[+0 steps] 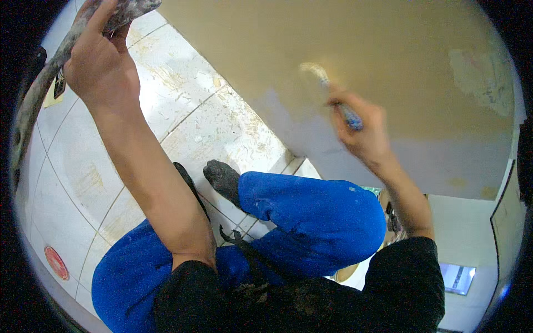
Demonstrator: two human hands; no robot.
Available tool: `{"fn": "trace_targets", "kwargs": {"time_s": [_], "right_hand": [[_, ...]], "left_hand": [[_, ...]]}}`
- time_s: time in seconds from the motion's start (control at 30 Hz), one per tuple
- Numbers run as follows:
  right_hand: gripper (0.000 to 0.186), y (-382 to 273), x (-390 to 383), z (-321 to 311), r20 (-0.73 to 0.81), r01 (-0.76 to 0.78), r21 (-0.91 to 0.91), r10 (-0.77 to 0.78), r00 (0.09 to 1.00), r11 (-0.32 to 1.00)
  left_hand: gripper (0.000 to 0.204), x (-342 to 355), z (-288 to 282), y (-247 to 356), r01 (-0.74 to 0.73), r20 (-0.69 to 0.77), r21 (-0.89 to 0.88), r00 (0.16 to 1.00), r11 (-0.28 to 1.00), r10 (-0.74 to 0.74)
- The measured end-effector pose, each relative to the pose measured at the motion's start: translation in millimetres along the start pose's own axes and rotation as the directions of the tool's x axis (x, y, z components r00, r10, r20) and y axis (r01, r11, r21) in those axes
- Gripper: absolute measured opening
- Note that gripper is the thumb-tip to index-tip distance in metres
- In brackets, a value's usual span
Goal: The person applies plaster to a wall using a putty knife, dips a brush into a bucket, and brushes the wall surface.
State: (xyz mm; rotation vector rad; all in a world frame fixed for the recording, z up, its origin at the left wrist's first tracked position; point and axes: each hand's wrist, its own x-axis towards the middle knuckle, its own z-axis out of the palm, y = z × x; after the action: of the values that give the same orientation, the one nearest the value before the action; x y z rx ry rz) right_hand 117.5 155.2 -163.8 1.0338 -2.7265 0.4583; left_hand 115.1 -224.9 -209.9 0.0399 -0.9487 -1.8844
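Observation:
At the upper left my left hand (105, 72) is closed round a long grey thing like a hose or pole (55, 61), smeared with pale dust. Its lumpy end (130, 11) sticks out past my fingers, and the rest runs down along the left rim of the view. My right hand (363, 125) grips a brush (351, 117) by its blue and white patterned handle. The brush's pale head (315, 72) is blurred and lies against or very near the beige wall (377, 50); contact is hard to make out.
I squat with blue trousers (311, 222) and a dark sock (223, 180) over white floor tiles (161, 72), strewn with tan dust and flakes along the wall's foot. Pale patches (480, 77) mark the wall. A red round mark (56, 262) lies on the left tiles; a bright screen-like panel (458, 278) is lower right.

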Motion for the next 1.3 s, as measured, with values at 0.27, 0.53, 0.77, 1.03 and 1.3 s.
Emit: {"fn": "trace_targets", "kwargs": {"time_s": [0.27, 0.53, 0.77, 1.03, 1.3], "right_hand": [[0.018, -38, 4, -41, -0.069, -0.017, -0.055, 0.013, 0.998, 0.998], [0.015, 35, -40, 101, 0.254, -0.132, 0.157, 0.089, 0.963, 0.979], [0.019, 14, -36, -9, 0.204, -0.176, 0.005, 0.172, 0.964, 0.984], [0.020, -37, -37, -74, 0.053, -0.097, 0.060, 0.094, 0.994, 0.993], [0.021, 40, -62, 64, 0.271, -0.190, 0.081, 0.162, 0.949, 0.978]], "left_hand": [[0.025, -3, -5, -24, -0.031, 0.033, 0.080, 0.999, 0.996, 0.029], [0.033, -6, 20, 3, 0.057, 0.026, 0.017, 0.998, 0.998, -0.058], [0.034, -9, 23, -12, 0.096, 0.110, -0.039, 0.990, 0.995, -0.092], [0.031, -20, 24, -11, 0.067, 0.179, -0.014, 0.982, 0.998, -0.063], [0.036, -27, 50, -4, 0.085, 0.124, 0.011, 0.989, 0.996, -0.085]]}}
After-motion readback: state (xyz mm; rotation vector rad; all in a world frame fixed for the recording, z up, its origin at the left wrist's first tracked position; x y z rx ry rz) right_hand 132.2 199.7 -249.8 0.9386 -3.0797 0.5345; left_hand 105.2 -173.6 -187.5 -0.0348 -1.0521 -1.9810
